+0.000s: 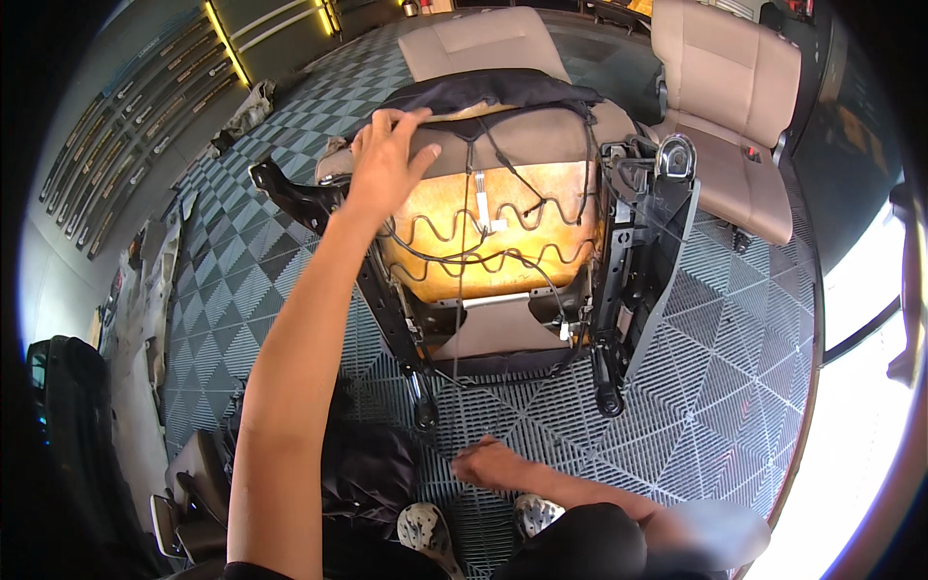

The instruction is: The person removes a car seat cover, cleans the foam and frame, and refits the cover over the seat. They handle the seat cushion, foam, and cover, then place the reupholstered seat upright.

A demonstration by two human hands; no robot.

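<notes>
The left grip [389,166] touches the cover [536,135] of the tipped seat [498,277] on the floor [696,416]; whether it pinches, I cannot tell. The right grip [491,464], curled and blurred, is equally unclear. One-sided pulling could rock the seat; snagged cables [449,260] could tear.

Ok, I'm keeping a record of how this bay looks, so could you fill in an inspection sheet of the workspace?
Surface: grey patterned floor tiles with slatted openings.
Work items: car seat with its underside exposed, showing yellow foam and a black metal frame.
Clutter: crumpled black material on the floor near the person's feet.
Hands: left hand at the seat's upper edge, thumb apart from fingers; right hand low, blurred, nothing visible in it.
Cables: thin dark cables cross the seat's underside.
Surroundings: beige seat at right, beige backrest-like piece behind, wall display at left.
</notes>
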